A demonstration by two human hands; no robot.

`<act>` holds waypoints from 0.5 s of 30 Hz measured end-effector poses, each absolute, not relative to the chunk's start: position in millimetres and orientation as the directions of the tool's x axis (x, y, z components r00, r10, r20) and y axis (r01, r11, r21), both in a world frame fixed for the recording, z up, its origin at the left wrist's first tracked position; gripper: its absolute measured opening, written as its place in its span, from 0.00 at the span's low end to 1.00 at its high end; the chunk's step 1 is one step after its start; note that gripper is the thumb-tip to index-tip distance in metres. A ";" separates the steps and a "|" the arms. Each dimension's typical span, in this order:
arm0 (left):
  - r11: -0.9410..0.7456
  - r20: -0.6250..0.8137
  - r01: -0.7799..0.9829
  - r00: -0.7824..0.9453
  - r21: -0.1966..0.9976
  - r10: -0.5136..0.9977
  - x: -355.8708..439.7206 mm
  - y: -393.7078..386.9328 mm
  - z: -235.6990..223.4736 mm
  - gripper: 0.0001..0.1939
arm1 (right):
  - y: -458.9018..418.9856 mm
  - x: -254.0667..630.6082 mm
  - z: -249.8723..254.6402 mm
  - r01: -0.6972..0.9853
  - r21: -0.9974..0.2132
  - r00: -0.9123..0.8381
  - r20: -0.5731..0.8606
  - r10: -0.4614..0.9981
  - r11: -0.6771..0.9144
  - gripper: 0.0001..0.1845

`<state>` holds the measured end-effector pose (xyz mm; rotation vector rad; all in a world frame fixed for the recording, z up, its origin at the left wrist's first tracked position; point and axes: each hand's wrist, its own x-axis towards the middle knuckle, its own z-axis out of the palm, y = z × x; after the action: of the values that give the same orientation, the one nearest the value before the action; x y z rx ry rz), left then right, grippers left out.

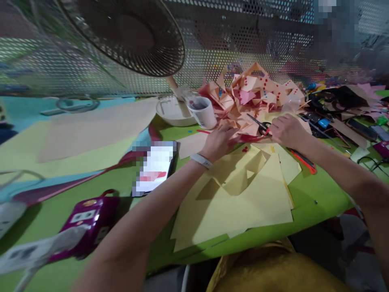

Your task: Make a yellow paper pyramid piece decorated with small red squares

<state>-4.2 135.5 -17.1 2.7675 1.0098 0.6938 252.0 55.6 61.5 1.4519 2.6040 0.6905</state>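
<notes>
A narrow red strip (251, 138) stretches between my two hands over the paper. At its left end is my left hand (220, 141), its fingers bent down and closed on the strip; the fingertips are partly hidden. My right hand (287, 129) is closed around the strip's other end, right beside the handles of dark scissors (260, 125), whose blades point away to the left. Under the hands lie pale yellow sheets (237, 215), with a folded yellow paper piece (240, 174) on top. An orange utility knife (305, 161) lies below my right wrist.
Behind the hands rises a heap of cut peach paper (255, 87) with red dots. A white cup (203, 111) and a fan (130, 36) stand left of it. A phone (156, 166) and a purple device (91, 221) lie left. Cluttered small items fill the right.
</notes>
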 end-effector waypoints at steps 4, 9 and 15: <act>-0.722 0.399 0.556 0.603 0.411 0.691 -19.5 101.7 8.7 0.23 | 36.3 268.6 65.8 0.863 0.379 -0.452 0.283 0.846 0.334 0.10; -0.745 0.281 0.420 0.739 0.518 0.612 -45.1 34.7 29.5 0.31 | 15.5 286.6 64.6 0.941 0.264 -0.317 0.456 0.832 0.213 0.11; -0.827 0.340 0.507 0.754 0.242 0.562 -51.6 -0.6 -2.9 0.38 | -0.3 286.8 59.9 0.983 0.077 -0.182 0.538 0.823 0.166 0.08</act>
<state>-51.6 -0.6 -2.9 2.8149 0.8621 0.6114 286.8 -0.3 59.9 2.1925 2.6553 0.7525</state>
